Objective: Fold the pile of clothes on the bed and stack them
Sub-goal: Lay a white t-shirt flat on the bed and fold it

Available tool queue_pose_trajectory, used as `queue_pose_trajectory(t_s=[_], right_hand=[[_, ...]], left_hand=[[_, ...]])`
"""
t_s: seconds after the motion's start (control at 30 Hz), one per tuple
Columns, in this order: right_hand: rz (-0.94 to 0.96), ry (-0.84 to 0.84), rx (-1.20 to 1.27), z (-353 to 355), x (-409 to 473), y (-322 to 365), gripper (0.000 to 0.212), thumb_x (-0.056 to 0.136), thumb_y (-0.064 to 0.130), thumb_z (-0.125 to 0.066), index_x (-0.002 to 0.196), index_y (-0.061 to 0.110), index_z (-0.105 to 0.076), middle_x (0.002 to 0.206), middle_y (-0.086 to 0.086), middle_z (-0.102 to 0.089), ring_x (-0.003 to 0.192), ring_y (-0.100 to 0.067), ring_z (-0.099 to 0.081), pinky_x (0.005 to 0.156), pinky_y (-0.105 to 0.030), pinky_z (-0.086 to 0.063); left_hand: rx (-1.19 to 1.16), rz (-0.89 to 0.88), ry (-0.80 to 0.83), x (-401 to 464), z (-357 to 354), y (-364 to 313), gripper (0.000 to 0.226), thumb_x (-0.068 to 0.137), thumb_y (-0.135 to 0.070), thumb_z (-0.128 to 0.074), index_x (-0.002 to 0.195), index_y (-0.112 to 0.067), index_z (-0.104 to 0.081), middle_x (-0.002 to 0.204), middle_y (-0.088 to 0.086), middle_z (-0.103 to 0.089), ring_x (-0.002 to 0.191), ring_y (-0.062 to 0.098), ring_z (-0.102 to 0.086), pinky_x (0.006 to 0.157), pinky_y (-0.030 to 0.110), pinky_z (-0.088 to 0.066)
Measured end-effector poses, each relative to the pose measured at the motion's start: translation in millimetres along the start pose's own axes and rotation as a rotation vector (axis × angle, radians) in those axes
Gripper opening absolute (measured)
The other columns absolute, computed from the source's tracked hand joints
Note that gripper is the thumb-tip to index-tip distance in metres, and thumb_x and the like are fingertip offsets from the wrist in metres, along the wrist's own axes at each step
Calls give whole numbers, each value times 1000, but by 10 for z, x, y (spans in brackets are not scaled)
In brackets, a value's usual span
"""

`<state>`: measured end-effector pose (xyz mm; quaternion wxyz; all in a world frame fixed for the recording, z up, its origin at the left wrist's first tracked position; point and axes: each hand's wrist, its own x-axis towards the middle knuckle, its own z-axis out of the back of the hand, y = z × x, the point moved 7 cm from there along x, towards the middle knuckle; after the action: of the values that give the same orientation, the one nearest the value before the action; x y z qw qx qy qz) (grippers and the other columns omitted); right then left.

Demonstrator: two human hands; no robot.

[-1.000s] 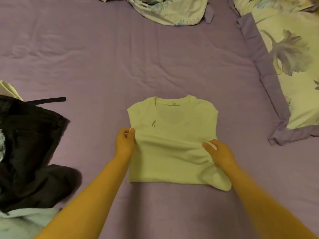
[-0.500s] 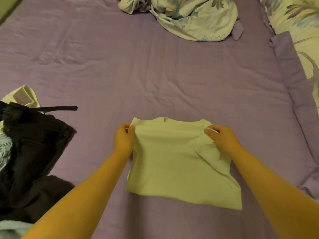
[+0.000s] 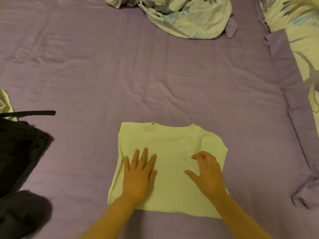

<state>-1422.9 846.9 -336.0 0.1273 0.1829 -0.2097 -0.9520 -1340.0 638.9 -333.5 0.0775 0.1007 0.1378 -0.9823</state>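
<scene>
The pale yellow T-shirt (image 3: 165, 163) lies folded into a rough square near the bed's near edge, your left hand (image 3: 139, 176) flat on it with fingers straight and your right hand (image 3: 207, 173) resting on its right half, fingers loosely curled and apparently gripping nothing. If you lift off or drag it carelessly, the loose right flap with its diagonal crease could spring open. The purple sheet (image 3: 155, 83) is wrinkled; dark clothes (image 3: 19, 161) wait at the left edge, floral bedding (image 3: 186, 16) at the far edge.
</scene>
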Motion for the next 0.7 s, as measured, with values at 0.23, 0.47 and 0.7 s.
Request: queue_pose_trajectory(t_s=[0.23,0.47,0.7], right_hand=[[-493,-406,616,539,127,-687,10,96,17,-52,93,8,-53,73,2,-50,74,-22,-47,54,-17,-35],[-9,-107,-135,346,52,-126,76,90,65,-1,150,21,-16,157,-5,-13,146,-27,-6,116,-46,-12],[-49,211,-423,-155,150,-335,72,81,76,4,142,42,22,156,-1,23,145,-24,18,114,-54,6]], left_hand=[[77,82,101,-18,-209,23,67,92,-59,-13,148,-25,-24,156,6,-16,144,35,-12,113,61,-9],[10,231,73,-113,-120,105,70,95,-60,-3,150,-20,-21,151,15,-33,139,38,-24,111,64,-14],[-22,369,80,-417,-88,464,83,87,-69,6,150,-22,-22,153,17,-27,140,42,-28,110,61,-21]])
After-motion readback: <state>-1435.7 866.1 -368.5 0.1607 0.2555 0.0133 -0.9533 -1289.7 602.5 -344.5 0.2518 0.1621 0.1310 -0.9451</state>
